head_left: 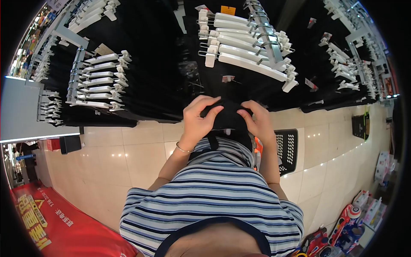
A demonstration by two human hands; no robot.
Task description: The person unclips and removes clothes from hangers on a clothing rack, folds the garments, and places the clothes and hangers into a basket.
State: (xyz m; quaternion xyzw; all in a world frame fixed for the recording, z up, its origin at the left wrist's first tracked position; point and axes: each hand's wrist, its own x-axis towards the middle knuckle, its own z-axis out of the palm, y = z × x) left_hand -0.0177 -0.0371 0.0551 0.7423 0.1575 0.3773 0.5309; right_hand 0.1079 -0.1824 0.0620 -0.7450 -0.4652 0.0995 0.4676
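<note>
In front of my waist, both hands pinch a black garment (230,115), which looks like trousers or a skirt. My left hand (200,119), with a thin bracelet at its wrist, has thumb and fingers closed on the cloth. A short gap away, my right hand (258,123) grips the same cloth between thumb and fingers. Just beyond, white clip hangers (252,64) with black garments hang from a metal rail (266,34). A small red-and-white tag (228,79) shows on the dark cloth. The garment's lower part merges with other black fabric.
More white hangers with black clothes (97,88) hang at the left, and others (342,64) at the right. A dark perforated basket (286,150) is by my right side on the tiled floor (141,158). A red cloth with lettering (72,222) lies lower left; boxed toys (346,225) are lower right.
</note>
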